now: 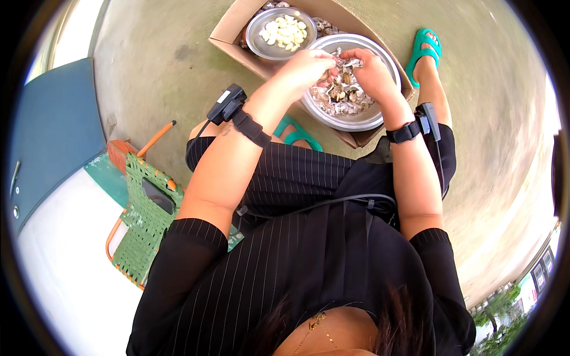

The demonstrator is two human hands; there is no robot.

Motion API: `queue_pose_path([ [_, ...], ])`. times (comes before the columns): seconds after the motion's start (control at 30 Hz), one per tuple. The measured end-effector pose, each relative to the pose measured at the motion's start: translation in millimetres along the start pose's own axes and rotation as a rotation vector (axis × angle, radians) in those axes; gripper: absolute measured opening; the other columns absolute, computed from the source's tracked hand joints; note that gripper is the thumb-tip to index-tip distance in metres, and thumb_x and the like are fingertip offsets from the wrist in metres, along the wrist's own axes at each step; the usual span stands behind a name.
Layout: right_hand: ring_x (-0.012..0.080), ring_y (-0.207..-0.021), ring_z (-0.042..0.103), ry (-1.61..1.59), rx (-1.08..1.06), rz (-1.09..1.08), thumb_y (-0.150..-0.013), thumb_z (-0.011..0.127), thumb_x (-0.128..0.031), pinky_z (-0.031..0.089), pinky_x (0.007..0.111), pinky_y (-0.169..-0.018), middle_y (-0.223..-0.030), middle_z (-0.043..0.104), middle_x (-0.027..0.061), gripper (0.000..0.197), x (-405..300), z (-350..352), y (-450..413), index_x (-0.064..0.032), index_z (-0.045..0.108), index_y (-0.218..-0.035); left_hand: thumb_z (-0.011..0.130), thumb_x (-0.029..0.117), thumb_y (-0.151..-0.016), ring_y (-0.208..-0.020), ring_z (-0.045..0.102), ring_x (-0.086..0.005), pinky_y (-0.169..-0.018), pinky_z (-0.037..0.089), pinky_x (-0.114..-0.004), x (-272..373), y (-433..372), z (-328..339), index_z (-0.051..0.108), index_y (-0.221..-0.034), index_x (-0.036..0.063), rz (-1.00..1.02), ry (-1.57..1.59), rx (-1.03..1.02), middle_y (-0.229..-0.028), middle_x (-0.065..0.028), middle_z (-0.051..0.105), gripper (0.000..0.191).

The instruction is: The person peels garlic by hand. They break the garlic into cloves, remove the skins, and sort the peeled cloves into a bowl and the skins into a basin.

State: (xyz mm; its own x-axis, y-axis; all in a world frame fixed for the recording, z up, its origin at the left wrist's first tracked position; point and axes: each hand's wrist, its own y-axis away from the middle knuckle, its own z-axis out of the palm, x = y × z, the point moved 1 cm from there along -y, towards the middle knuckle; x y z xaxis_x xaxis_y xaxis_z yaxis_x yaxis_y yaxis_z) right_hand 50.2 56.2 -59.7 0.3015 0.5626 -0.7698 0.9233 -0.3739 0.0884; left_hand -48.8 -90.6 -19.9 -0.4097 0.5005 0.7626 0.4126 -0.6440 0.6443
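Note:
Papery garlic skins (352, 104) and some brownish cloves fill a large metal basin (392, 71), which rests on an open cardboard box. Above its left part, my left hand (318, 66) has its fingers bent around something small and pale brown, likely a garlic clove, partly hidden by the fingers. My right hand (372, 71) is over the basin's upper right, its fingertips bent down at the skins; whether they pinch anything is unclear. Peeled garlic cloves (285, 32) lie in a smaller metal bowl (256, 44) at the upper left of the basin.
The cardboard box (238, 55) holds more unpeeled garlic (325, 26) beneath the bowls. A green woven chair (147, 227) with an orange frame stands at the left, near a blue-grey panel (58, 133). A black cable (329, 202) crosses my lap.

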Motion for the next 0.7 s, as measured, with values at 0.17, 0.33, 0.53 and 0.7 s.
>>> queue_pose_path([
  [0.17,0.0175,-0.084,0.063,-0.408,-0.073,0.206,-0.082,0.06,-0.009,0.048,0.029,-0.076,-0.088,0.067,0.0103,0.017,0.6,-12.1,1.9,-0.0056,0.067,-0.097,0.04,0.017,-0.096,-0.088,0.061,-0.0174,-0.075,0.053,-0.031,5.0,-4.2,6.3,0.056,-0.112,-0.0021,-0.037,0.227,-0.008,-0.099,-0.0129,0.064,0.03],
  [0.33,0.0106,-0.075,0.06,-0.499,-0.127,0.109,-0.08,0.07,-0.013,0.048,0.028,-0.068,-0.08,0.066,0.0061,0.019,-18.5,-25.5,14.0,-0.002,0.065,-0.096,0.04,0.015,-0.097,-0.09,0.06,-0.018,-0.079,0.057,-0.037,16.4,-4.2,20.0,0.053,-0.109,-0.0063,-0.042,0.277,-0.024,-0.097,-0.0105,0.058,0.028],
  [0.53,0.0104,-0.069,0.059,-0.397,-0.043,0.189,-0.085,0.064,-0.014,0.047,0.026,-0.065,-0.075,0.064,0.0036,0.014,-8.5,-36.5,15.8,-0.0012,0.064,-0.089,0.05,0.011,-0.093,-0.097,0.059,-0.0204,-0.086,0.055,-0.035,24.9,-1.8,27.8,0.048,-0.116,-0.0099,0.047,0.266,-0.121,-0.106,-0.0131,0.055,0.031],
  [0.7,0.0278,-0.073,0.063,-0.241,0.068,0.104,-0.085,0.06,-0.018,0.049,0.036,-0.068,-0.076,0.065,0.0151,0.019,-10.3,-36.3,17.4,0.0002,0.062,-0.089,0.057,0.004,-0.088,-0.103,0.059,-0.0247,-0.092,0.052,-0.033,24.7,0.3,25.9,0.04,-0.125,-0.0137,0.059,0.22,-0.201,-0.117,-0.0173,0.052,0.045],
])
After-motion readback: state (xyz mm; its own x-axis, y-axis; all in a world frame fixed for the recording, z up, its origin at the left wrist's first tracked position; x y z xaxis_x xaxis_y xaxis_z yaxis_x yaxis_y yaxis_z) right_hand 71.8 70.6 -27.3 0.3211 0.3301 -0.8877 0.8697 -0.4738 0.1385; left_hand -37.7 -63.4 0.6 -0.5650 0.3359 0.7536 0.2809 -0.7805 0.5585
